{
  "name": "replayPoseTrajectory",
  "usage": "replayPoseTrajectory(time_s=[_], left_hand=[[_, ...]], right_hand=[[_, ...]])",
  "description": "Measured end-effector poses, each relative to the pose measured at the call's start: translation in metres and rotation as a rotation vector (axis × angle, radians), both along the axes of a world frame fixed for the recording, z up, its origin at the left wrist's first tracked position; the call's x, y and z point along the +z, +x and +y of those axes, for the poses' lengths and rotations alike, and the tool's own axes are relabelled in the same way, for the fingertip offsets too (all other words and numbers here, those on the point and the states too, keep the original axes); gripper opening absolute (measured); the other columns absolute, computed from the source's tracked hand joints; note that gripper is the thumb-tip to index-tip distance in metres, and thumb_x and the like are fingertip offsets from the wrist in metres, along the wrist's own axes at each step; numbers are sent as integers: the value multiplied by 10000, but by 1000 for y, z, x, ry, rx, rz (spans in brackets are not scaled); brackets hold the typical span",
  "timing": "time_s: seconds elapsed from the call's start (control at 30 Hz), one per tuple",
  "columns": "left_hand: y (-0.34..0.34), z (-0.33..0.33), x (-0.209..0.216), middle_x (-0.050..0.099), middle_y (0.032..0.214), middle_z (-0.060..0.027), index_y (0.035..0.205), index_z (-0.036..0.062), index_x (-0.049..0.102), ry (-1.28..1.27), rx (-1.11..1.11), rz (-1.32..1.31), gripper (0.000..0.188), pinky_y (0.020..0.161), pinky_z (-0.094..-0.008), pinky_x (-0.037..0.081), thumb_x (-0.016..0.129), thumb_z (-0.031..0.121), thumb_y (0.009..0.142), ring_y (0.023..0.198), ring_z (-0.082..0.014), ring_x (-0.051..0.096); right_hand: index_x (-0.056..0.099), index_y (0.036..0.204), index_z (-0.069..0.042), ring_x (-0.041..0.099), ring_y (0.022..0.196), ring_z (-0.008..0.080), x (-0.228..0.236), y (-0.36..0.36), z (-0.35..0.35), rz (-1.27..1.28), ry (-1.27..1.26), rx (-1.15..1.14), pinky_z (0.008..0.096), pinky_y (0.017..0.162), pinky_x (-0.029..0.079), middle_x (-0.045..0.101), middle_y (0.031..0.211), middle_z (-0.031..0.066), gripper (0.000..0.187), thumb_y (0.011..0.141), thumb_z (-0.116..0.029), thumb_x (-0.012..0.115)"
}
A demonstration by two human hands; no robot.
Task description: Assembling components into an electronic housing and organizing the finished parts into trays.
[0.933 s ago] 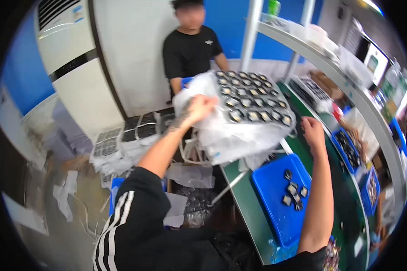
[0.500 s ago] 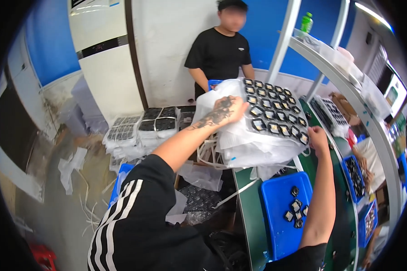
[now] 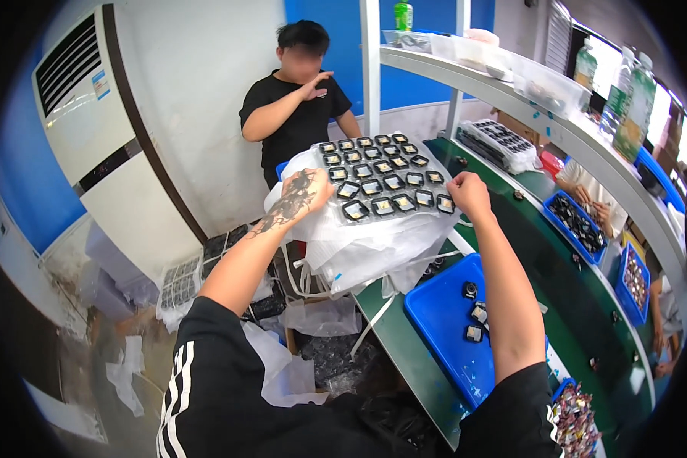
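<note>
A clear blister tray (image 3: 378, 175) with several rows of small dark parts is held up over the near end of the green table (image 3: 557, 252). Clear plastic wrap (image 3: 359, 248) hangs loosely below it. My left hand (image 3: 305, 195) grips the tray's left edge through the plastic. My right hand (image 3: 469, 195) grips its right front corner. Under my right forearm lies a blue bin (image 3: 439, 324) holding a few of the same dark parts (image 3: 473, 313).
A person in a black shirt (image 3: 298, 107) stands behind the tray. Further blue bins (image 3: 576, 217) and a wrapped tray (image 3: 500, 145) lie along the table. A white shelf (image 3: 542, 99) arches overhead. Stacked trays (image 3: 183, 278) and plastic bags lie on the floor at left, beside an air conditioner (image 3: 107, 145).
The tray has stayed held in both hands while the view swung right and levelled. The person behind has raised a hand to the chest.
</note>
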State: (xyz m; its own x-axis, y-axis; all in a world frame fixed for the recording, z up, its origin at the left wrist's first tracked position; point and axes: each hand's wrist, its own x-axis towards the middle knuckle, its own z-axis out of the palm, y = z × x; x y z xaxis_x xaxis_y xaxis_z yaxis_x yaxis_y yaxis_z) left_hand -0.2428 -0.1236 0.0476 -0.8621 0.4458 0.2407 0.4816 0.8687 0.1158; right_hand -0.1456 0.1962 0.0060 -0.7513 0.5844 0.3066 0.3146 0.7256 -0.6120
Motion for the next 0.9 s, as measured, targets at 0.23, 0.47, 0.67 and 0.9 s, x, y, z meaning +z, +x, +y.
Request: replayPoseTrajectory(time_s=[0.23,0.47,0.67,0.9], left_hand=[[-11,11,16,690,1020,-193,962,32,707,-145,-14,-44,354,877,-431,517,579,316,794,985,-328,667],[-30,-3,5,669,657,-134,713,-21,669,311,-127,-231,251,578,-347,503,586,206,781,575,-185,642],[-20,-15,0,653,664,-70,794,8,614,680,-39,-662,317,380,-243,427,586,298,917,438,-91,510],[-23,-10,-26,513,612,20,776,59,551,731,-51,-805,376,387,-247,426,567,390,953,421,-83,498]], right_hand=[[662,787,-25,696,684,275,-8,2,25,-9,-292,76,387,577,551,692,767,155,154,802,-178,655],[678,781,9,698,813,356,-4,9,18,-69,62,145,432,721,566,694,826,219,137,780,-113,614],[677,923,-24,660,945,402,13,12,-5,-175,346,49,473,831,531,677,981,243,182,843,-151,574],[586,912,-35,635,877,441,-16,24,11,276,134,-70,507,763,499,666,864,240,227,906,-259,552]])
